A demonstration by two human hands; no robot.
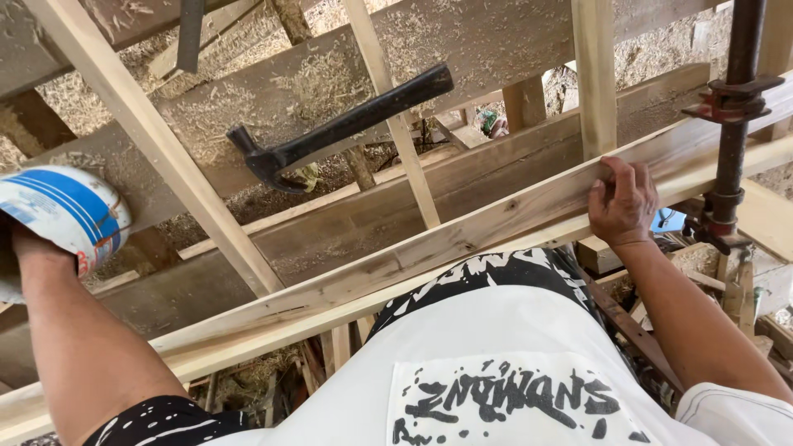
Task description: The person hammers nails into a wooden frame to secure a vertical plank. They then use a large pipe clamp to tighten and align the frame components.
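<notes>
My right hand (621, 201) is curled over the upper edge of the long plank (462, 235), fingers pressed together along its far side and thumb toward me, pinning it against my body. The plank runs slantwise across the whole view, low at my left and rising to the right, and it lies on a pale wooden frame (157, 140) whose slats pass beneath it.

My left hand (33, 248) is near the plank's low end and somewhat above it, wrapped around a white container with blue stripes (62, 211); the fingers are hidden behind the container, so I cannot tell how tightly they close, only that it is held up off the wood.

Above the plank's middle, a black claw hammer (330, 132) lies loose on a grey board dusted with shavings, touched by neither hand. Past the plank's high end, just beside my right hand, a dark bar clamp (731, 124) stands upright.

As I judge it, the work is at an early point: the plank is laid in place and steadied, but I see no nail or fresh fastening in it, and the hammer sits unused.
</notes>
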